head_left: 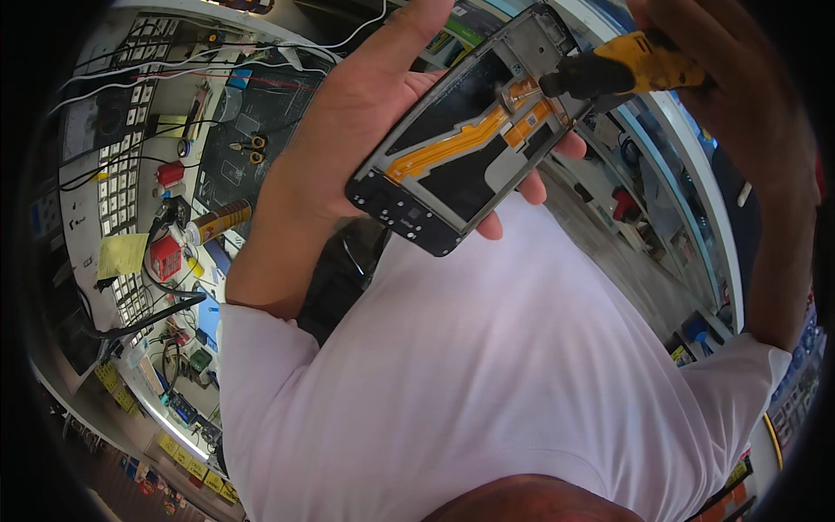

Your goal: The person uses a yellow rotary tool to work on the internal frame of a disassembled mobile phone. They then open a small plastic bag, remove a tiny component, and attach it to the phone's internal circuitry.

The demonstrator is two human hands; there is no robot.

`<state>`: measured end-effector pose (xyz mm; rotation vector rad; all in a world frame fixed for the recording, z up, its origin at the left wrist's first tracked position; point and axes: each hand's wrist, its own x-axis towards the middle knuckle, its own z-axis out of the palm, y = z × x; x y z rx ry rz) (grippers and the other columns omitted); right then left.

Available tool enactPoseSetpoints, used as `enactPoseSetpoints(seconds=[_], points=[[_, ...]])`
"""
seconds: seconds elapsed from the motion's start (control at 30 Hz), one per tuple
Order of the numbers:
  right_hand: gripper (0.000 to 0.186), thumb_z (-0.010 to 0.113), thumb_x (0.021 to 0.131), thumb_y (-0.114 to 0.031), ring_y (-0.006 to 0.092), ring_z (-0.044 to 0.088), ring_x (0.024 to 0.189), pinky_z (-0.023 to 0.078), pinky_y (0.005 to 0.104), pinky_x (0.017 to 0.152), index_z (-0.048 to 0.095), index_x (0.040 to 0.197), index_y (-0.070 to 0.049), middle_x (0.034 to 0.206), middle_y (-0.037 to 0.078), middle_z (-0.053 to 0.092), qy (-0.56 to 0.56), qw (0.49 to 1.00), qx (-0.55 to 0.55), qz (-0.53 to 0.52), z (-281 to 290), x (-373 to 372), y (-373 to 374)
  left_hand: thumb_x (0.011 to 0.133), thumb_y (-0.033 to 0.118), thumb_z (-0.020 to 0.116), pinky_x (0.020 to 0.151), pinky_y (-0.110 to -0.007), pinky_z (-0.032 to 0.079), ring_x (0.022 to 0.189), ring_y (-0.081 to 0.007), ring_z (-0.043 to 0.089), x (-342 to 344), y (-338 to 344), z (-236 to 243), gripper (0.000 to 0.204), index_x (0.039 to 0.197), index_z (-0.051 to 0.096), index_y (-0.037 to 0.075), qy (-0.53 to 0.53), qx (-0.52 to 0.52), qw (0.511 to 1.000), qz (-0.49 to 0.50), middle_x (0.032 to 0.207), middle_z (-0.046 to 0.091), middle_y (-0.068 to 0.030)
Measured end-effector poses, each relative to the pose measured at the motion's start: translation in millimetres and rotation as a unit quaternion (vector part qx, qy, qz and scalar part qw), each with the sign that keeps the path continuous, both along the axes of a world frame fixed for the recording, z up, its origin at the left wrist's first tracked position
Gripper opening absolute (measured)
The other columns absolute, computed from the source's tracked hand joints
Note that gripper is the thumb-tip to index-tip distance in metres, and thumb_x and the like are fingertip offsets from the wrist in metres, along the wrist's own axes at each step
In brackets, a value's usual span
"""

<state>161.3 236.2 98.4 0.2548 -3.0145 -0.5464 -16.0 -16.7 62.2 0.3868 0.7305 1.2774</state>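
My left hand (339, 122) grips an opened phone (474, 178), tilted diagonally, with its fingertips showing past the right edge. Inside the housing are orange flex cables (444, 148), dark recesses and a black lower cover with small holes. My right hand (709, 78) is wrapped round a yellow-and-black tool (648, 63). The tool's dark tip is at the upper right of the housing, beside the top of the flex cables; whether it touches is unclear.
On the left, a cluttered bench (122, 209) holds a dark mat (248, 113), scissors (255, 150), a spray can (222, 220), a red box (165, 257) and loose wires (174, 296). Shelved glass counters (661, 200) stand at the right.
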Motion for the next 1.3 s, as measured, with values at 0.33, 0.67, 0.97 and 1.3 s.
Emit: enactPoseSetpoints(seconds=[0.33, 0.67, 0.97, 1.3], points=[[0.033, 0.083, 0.086, -0.026, 0.0182, 0.067, 0.068, 0.055, 0.0356, 0.065, 0.069, 0.11, -0.008, 0.089, 0.006, 0.07, -0.069, 0.989, 0.01, -0.128, 16, 49, 79, 0.103, 0.072, 0.033, 0.071, -0.051, 0.067, 0.103, -0.0434, 0.072, -19, 4, -18, 0.09, 0.154, 0.036, -0.003, -0.208, -0.015, 0.97, -0.124, 0.133, 0.058, -0.0367], [0.036, 0.082, 0.088, -0.028, 0.0166, 0.068, 0.069, 0.055, 0.034, 0.064, 0.069, 0.114, -0.007, 0.088, 0.006, 0.07, -0.108, 0.948, -0.011, -0.298, 28, 128, 135, 0.105, 0.068, 0.034, 0.071, -0.056, 0.066, 0.103, -0.0452, 0.071, -15, 16, -21, 0.087, 0.152, 0.035, -0.005, -0.21, -0.017, 0.959, -0.188, 0.132, 0.058, -0.037], [0.039, 0.081, 0.09, -0.029, 0.0152, 0.068, 0.069, 0.055, 0.0326, 0.064, 0.069, 0.118, -0.006, 0.087, 0.006, 0.07, -0.122, 0.921, -0.019, -0.371, 30, 175, 151, 0.104, 0.069, 0.037, 0.068, -0.051, 0.068, 0.097, -0.0376, 0.075, -15, 29, -20, 0.086, 0.141, 0.045, -0.008, -0.122, -0.024, 0.969, -0.215, 0.124, 0.064, -0.0321], [0.042, 0.08, 0.092, -0.031, 0.0137, 0.068, 0.07, 0.055, 0.0311, 0.064, 0.068, 0.123, -0.005, 0.086, 0.006, 0.07, -0.112, 0.909, -0.038, -0.4, 30, 196, 157, 0.102, 0.069, 0.043, 0.067, -0.047, 0.068, 0.096, -0.0355, 0.075, -22, 33, -5, 0.084, 0.137, 0.05, -0.008, -0.141, -0.109, 0.962, -0.209, 0.121, 0.065, -0.031]])
